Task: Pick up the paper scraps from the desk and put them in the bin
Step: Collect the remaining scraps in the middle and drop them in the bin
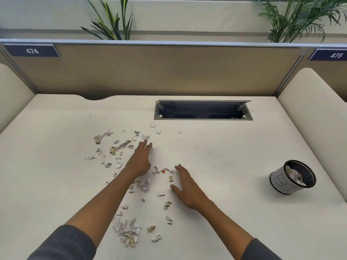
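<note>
Both arms reached forward over the desk (234, 147), the left hand (139, 162) flat with fingers extended together among the scraps (127, 231), the right hand (187, 188) open, palm down, thumb spread, holding nothing. Torn scraps lay scattered across the desk's middle around both hands. The bin (292, 177) stood well to the right, tilted, with crumpled paper inside.
</note>
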A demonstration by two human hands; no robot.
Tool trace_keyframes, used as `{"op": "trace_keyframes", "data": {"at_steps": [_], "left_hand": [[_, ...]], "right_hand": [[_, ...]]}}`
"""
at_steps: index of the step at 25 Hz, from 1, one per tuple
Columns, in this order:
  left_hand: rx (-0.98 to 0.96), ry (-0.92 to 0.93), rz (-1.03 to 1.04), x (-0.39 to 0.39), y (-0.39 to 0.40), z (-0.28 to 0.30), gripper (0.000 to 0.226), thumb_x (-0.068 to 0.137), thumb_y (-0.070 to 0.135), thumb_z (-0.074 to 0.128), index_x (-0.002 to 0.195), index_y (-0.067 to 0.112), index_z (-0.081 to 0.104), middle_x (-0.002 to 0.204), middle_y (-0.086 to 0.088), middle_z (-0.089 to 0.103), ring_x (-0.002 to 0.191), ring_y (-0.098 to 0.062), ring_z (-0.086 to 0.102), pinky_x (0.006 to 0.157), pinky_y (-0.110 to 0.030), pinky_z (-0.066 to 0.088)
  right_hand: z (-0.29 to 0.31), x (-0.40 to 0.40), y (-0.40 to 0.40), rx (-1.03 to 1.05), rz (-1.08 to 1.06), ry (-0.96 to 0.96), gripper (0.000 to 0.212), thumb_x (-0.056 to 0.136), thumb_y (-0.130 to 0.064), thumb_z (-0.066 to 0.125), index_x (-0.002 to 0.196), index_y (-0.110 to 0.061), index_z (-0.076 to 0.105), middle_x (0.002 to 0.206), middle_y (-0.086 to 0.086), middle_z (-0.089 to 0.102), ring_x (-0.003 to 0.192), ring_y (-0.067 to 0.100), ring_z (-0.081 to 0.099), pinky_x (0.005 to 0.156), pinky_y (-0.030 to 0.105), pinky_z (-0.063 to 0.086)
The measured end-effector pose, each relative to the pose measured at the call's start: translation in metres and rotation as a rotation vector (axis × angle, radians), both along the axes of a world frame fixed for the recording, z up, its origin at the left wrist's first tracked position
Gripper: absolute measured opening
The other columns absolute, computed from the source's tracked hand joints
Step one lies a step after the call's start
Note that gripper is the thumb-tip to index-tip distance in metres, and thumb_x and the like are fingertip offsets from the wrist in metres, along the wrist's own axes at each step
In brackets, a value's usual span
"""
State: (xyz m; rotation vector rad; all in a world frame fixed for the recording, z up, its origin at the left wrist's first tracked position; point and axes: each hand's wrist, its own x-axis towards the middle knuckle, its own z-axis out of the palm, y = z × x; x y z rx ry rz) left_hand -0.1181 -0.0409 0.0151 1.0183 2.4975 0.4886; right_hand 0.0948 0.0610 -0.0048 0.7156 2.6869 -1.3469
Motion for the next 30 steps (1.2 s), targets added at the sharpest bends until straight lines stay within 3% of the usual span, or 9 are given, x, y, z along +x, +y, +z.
{"op": "trace_keyframes", "data": {"at_steps": [4,8,11,15,21,25,27,30], "left_hand": [[-0.106,-0.023,-0.121,-0.008,0.005,-0.009,0.078,0.088,-0.009,0.038,0.156,0.017,0.008,0.164,-0.002,-0.007,0.151,-0.019,-0.008,0.122,-0.037,0.014],[-0.116,-0.026,-0.155,-0.007,0.002,-0.017,0.065,0.095,0.000,0.038,0.155,0.013,0.014,0.163,-0.007,0.002,0.151,-0.021,0.001,0.123,-0.035,0.013],[-0.136,0.005,-0.214,-0.004,-0.001,-0.016,0.058,0.100,0.010,0.038,0.154,0.008,0.017,0.163,-0.008,0.008,0.151,-0.020,0.008,0.122,-0.032,0.015],[-0.179,-0.009,-0.256,0.007,-0.013,-0.014,0.061,0.099,0.014,0.041,0.154,0.010,0.017,0.164,-0.003,0.007,0.150,-0.017,0.014,0.117,-0.029,0.022],[-0.163,-0.074,-0.249,0.022,-0.038,-0.015,0.070,0.092,0.020,0.050,0.154,0.018,0.020,0.164,0.005,0.006,0.148,-0.013,0.020,0.117,-0.029,0.027],[-0.133,-0.011,-0.150,0.040,-0.040,-0.023,0.067,0.090,0.030,0.056,0.151,0.018,0.031,0.161,0.002,0.021,0.145,-0.014,0.029,0.115,-0.029,0.029],[-0.113,0.056,-0.089,0.052,-0.038,-0.027,0.055,0.095,0.026,0.051,0.147,0.016,0.039,0.158,-0.001,0.031,0.142,-0.017,0.035,0.113,-0.031,0.032],[-0.053,0.148,-0.062,0.070,-0.035,-0.028,0.034,0.097,0.010,0.041,0.127,0.009,0.056,0.138,-0.006,0.052,0.123,-0.026,0.054,0.099,-0.036,0.045]], "right_hand": [[-0.001,-0.021,-0.007,0.059,0.099,-0.031,0.072,0.101,-0.044,0.045,0.158,-0.020,0.007,0.166,-0.007,-0.003,0.152,0.009,0.002,0.123,0.027,0.010],[-0.003,-0.037,-0.013,0.113,0.187,-0.043,0.074,0.102,-0.048,0.041,0.158,-0.018,0.003,0.166,-0.003,-0.006,0.152,0.010,-0.004,0.119,0.022,-0.002],[-0.005,-0.047,-0.017,0.191,0.274,-0.045,0.074,0.102,-0.045,0.042,0.158,-0.015,0.005,0.166,0.000,-0.004,0.153,0.013,-0.003,0.121,0.025,-0.002],[-0.006,-0.055,-0.018,0.265,0.365,-0.051,0.069,0.102,-0.045,0.043,0.158,-0.016,0.014,0.167,0.002,0.002,0.153,0.020,0.000,0.123,0.032,0.004],[-0.010,-0.034,-0.015,0.309,0.474,-0.087,0.066,0.100,-0.047,0.047,0.154,-0.016,0.026,0.165,-0.001,0.010,0.152,0.015,0.009,0.118,0.036,0.027],[-0.014,-0.014,-0.014,0.396,0.458,-0.031,0.048,0.100,-0.024,0.050,0.147,-0.015,0.041,0.156,-0.002,0.030,0.144,0.013,0.029,0.100,0.036,0.045],[-0.015,-0.008,-0.016,0.478,0.433,0.035,0.034,0.100,-0.015,0.047,0.134,-0.014,0.052,0.139,0.000,0.047,0.124,0.017,0.048,0.082,0.038,0.050],[-0.015,-0.001,-0.018,0.546,0.384,0.067,0.019,0.101,-0.014,0.041,0.107,-0.013,0.058,0.110,0.000,0.055,0.096,0.022,0.057,0.066,0.036,0.045]]}}
